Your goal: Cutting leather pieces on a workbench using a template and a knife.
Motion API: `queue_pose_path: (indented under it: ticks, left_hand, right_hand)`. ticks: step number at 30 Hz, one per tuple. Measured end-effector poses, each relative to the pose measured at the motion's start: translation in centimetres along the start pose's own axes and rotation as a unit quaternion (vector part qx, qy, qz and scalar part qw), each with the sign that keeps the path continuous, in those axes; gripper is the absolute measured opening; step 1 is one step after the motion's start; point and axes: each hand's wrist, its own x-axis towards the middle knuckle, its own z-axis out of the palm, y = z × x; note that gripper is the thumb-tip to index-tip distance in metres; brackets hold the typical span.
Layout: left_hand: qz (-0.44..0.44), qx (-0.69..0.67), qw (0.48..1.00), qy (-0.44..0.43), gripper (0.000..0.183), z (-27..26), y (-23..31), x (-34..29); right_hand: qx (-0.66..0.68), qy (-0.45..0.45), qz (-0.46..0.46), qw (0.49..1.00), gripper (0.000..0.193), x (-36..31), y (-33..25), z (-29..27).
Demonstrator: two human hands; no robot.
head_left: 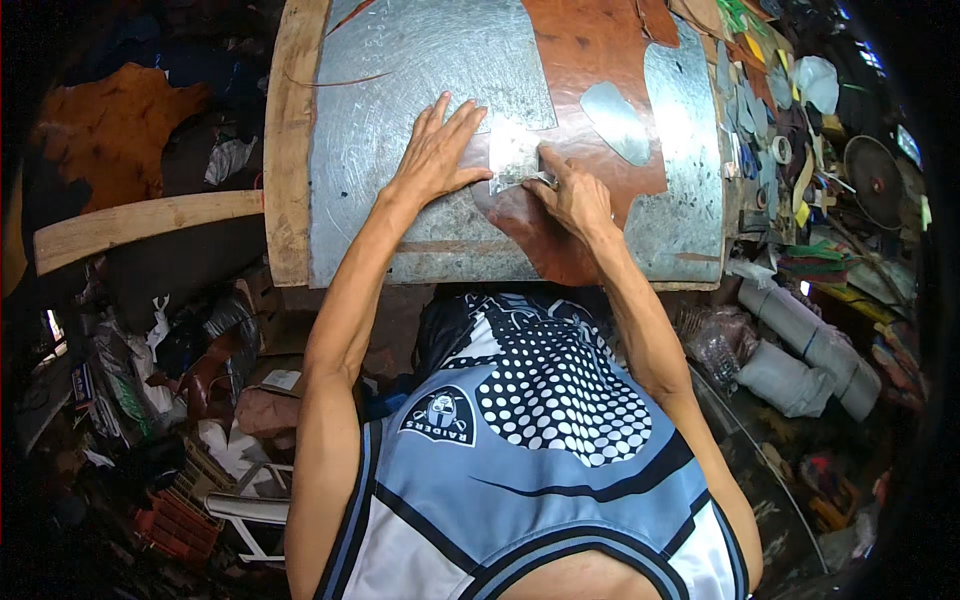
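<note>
Brown leather [565, 235] lies across a scratched grey metal sheet [350, 210] on the table. On the leather sits a small, pale, shiny rectangular piece [514, 155], possibly a template; glare hides its detail. My left hand [440, 150] is flat, its fingers stretched over the metal sheet and its thumb at the piece's left edge. At the right edge, my right hand [580, 200] presses with the index finger extended and the other fingers curled. Something small and shiny shows by its thumb, too small to name. A rounded grey flat piece [615, 123] rests on the leather farther right.
A wooden plank [150, 228] juts out left of the table. Leather scraps, tape and tools [780, 150] crowd the right side. Wrapped rolls [810, 340] lie at lower right, and a white metal frame [250, 508] stands at lower left among clutter.
</note>
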Motion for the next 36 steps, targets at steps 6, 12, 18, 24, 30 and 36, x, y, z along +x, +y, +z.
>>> queue_pose_path:
  ticks: [6, 12, 18, 24, 30, 36]
  left_hand:
    - [-0.051, -0.025, 0.998, 0.001, 0.100, -0.2, 0.5, -3.4]
    - [-0.055, -0.028, 0.998, 0.015, 0.093, -0.6, 0.9, -3.7]
    - [-0.046, -0.023, 0.998, 0.031, 0.083, -0.5, 0.7, -4.0]
    - [-0.065, 0.014, 0.997, 0.044, 0.073, -0.2, 1.7, -4.3]
    - [-0.077, 0.010, 0.997, 0.025, 0.071, -0.2, 1.7, -4.2]
    - [-0.084, 0.006, 0.996, 0.014, 0.071, -0.3, 1.4, -4.5]
  right_hand:
    - [-0.023, -0.037, -0.044, 0.998, 0.050, 0.0, 0.0, -0.3]
    - [-0.001, -0.045, -0.060, 0.997, 0.050, 0.3, -0.9, -0.2]
    - [0.009, -0.049, -0.078, 0.996, 0.050, 0.9, -0.8, -0.2]
    - [0.027, -0.046, -0.092, 0.994, 0.049, 1.1, 0.0, 0.1]
    - [0.054, -0.054, -0.088, 0.993, 0.050, 1.0, -0.1, -0.2]
    - [0.058, -0.067, -0.089, 0.992, 0.051, 1.1, -0.5, -0.1]
